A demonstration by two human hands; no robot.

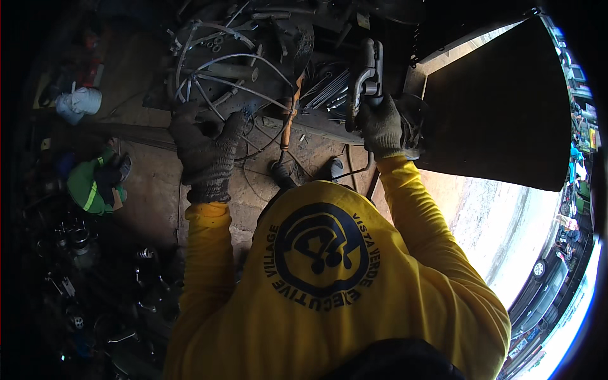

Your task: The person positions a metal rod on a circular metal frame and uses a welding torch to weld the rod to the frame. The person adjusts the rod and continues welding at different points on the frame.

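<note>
My left hand [208, 149], in a dark knit work glove, closes at the near edge of a round frame of bent metal rods [244, 61] lying on the dark workbench. Its fingertips are in shadow, but they appear to grip the lower rods. In a lighter glove, my right hand [381, 128] wraps round the lower end of a grey metal tool [369, 73] with a curved bar, perhaps locking pliers. That tool points away from me over the bench. Between my hands lies an orange-handled tool [289, 120], its handle reaching over the bench's near edge.
Thin metal rods [329, 88] lie bundled on the bench [323, 124]. A dark panel [500, 107] stands at right, beside a bright street with a parked car [543, 294]. At left are a person in green [92, 183], a pale cloth bundle [79, 103] and dark metal parts [77, 239].
</note>
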